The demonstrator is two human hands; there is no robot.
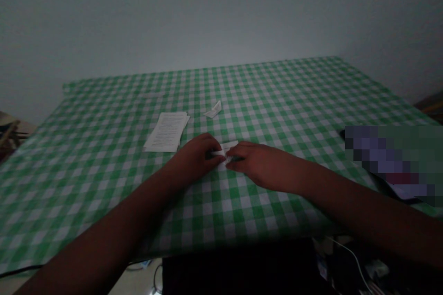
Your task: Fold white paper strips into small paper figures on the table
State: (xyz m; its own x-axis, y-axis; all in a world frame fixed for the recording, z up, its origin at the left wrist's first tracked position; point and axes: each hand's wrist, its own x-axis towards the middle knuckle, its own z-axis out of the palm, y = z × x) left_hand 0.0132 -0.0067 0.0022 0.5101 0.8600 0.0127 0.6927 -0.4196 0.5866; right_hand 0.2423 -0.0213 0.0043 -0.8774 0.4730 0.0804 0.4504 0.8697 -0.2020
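A folded white paper strip point(224, 151) lies between the hands, its long axis running sideways. The left hand point(195, 159) and right hand point(263, 166) are clamped on its opposite ends, just above the checked cloth point(104, 193). A paper stack point(166, 132) sits beyond the left grip.

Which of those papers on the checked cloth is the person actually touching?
The narrow folded white strip, held between the left hand and right hand. The printed sheets and the small folded scrap lie apart, untouched.
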